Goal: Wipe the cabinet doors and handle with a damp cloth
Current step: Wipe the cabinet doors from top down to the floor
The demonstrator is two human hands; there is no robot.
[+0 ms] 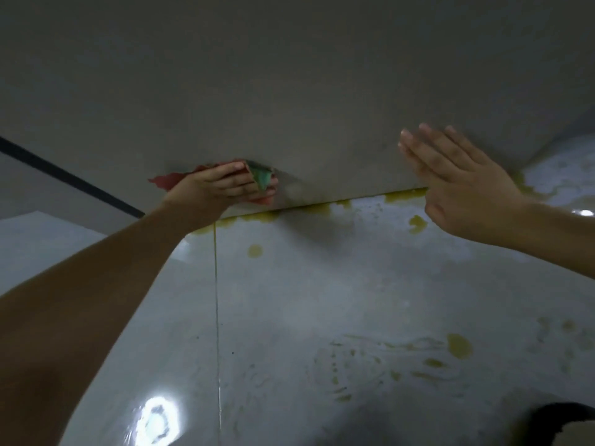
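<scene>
- Left hand [212, 185] grips a red-green cloth [257, 178] against the cabinet door [289, 91], just above its bottom edge.
- Right hand [463, 181], fingers straight, holds nothing.
- Glossy, yellow-stained floor tiles [322, 300] below.

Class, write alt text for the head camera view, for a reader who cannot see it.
The left hand presses a red and green cloth against a grey cabinet door near its lower edge. The right hand is open, fingers straight, by the door. Yellowish stains mark the glossy floor below.

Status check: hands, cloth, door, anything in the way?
Left hand presses red-green cloth against lower cabinet door. Right hand open, fingers straight, at the door. Yellow stains on wet floor below; no obstruction seen.
</scene>
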